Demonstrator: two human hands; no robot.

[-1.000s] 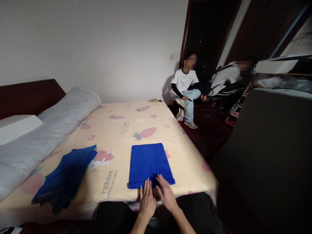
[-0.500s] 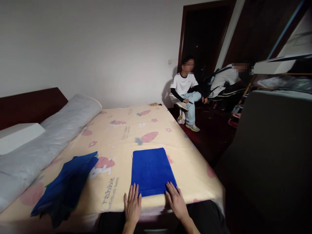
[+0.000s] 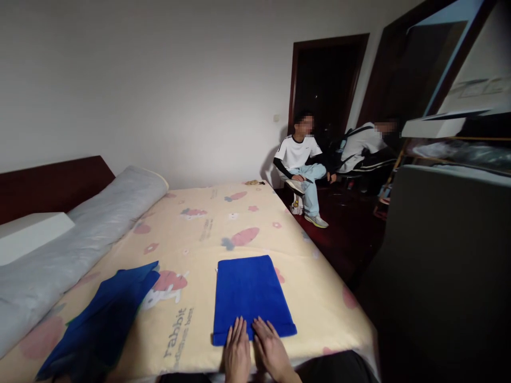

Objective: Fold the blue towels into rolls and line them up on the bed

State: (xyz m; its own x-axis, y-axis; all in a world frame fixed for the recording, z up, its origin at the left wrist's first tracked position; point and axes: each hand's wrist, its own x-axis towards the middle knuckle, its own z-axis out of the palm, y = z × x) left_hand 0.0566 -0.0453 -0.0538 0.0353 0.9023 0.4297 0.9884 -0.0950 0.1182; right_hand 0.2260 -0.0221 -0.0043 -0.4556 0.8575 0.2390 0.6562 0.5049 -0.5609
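Observation:
A blue cloth [image 3: 249,292], folded into a rough rectangle, lies flat on the patterned bed sheet [image 3: 319,314] near the bed's front edge. My left hand [image 3: 238,351] rests flat with its fingertips on the cloth's near edge. Just right of it, my right hand [image 3: 272,348] also lies flat, fingers on the same edge. The two hands are close together at the middle of that edge. To the left, a crumpled darker blue cloth [image 3: 106,314] lies loosely on the sheet.
A rolled grey quilt [image 3: 99,223] and a white box [image 3: 34,234] lie along the left side. Two people [image 3: 301,159] sit beyond the far right corner. A dark panel [image 3: 447,266] stands at the right, before a shelf. Small items [image 3: 253,183] lie on the far bed edge.
Both hands have moved inward from the near corners of the folded cloth to its middle. The view has tilted up a little, so things appear lower.

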